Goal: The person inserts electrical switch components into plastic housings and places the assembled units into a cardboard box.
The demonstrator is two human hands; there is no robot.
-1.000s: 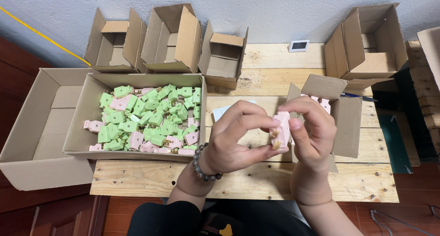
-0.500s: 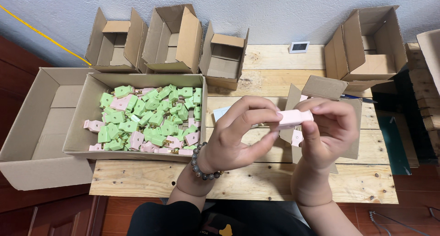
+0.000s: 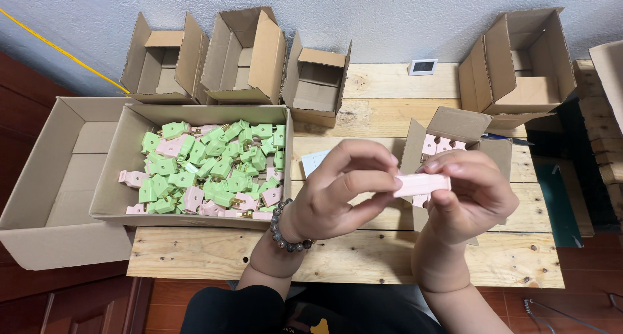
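Over the pale wooden table (image 3: 363,256), both hands meet on 1 pink plastic piece (image 3: 422,184), held level between them. Left hand (image 3: 341,194), a bead bracelet (image 3: 285,233) on its wrist, pinches the piece's left end with fingertips closed; right hand (image 3: 470,194) wraps its other end, thumb on top. Behind the right hand stands a small open carton (image 3: 454,136) with what look like more pink pieces inside. Well to the left, a long cardboard box (image 3: 123,159) holds green and pink parts (image 3: 214,168).
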